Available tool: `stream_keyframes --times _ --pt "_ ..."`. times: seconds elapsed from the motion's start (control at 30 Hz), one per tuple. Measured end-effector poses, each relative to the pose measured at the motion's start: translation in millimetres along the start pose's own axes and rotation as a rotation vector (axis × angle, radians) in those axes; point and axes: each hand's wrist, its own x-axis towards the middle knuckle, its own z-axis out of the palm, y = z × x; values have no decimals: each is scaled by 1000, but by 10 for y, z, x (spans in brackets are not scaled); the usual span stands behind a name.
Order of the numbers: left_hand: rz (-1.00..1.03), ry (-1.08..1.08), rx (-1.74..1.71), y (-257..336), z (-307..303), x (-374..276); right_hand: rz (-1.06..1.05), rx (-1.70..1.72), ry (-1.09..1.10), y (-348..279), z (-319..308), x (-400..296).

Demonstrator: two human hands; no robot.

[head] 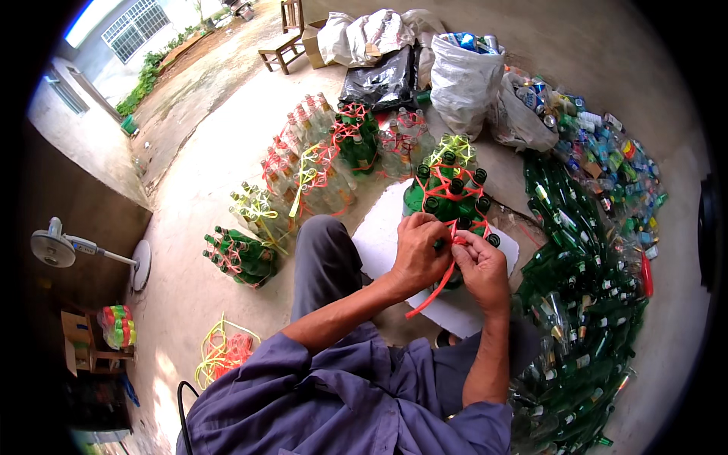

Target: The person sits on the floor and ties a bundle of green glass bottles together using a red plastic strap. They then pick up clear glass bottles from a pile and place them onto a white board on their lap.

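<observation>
Several green glass bottles [417, 196] stand upright in a cluster on a white board [375, 244] before me. Red plastic twine [435, 297] winds between their necks, and one loose end hangs towards me. My left hand [421, 247] pinches the twine at the near side of the cluster. Close beside it, my right hand [483, 264] grips the same twine with thumb and fingers, where a red knot or loop shows between the hands. The hands hide part of the nearest bottles.
Tied bottle bundles [242, 256] stand to the left and ahead. Loose green bottles [586, 318] heap on the right, below a pile of plastic bottles and cans [608, 159]. A white woven sack [466, 85] stands ahead. Tangled twine [230, 352] and a fan [85, 245] are at left.
</observation>
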Motion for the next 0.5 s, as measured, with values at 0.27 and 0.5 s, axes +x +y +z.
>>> stream_keyframes --times 0.27,0.5 --pt "-29 2 -61 -17 11 -24 -97 -178 122 -52 55 -28" --pt "-2 52 -37 102 -27 8 -177 -256 173 -23 57 -36"
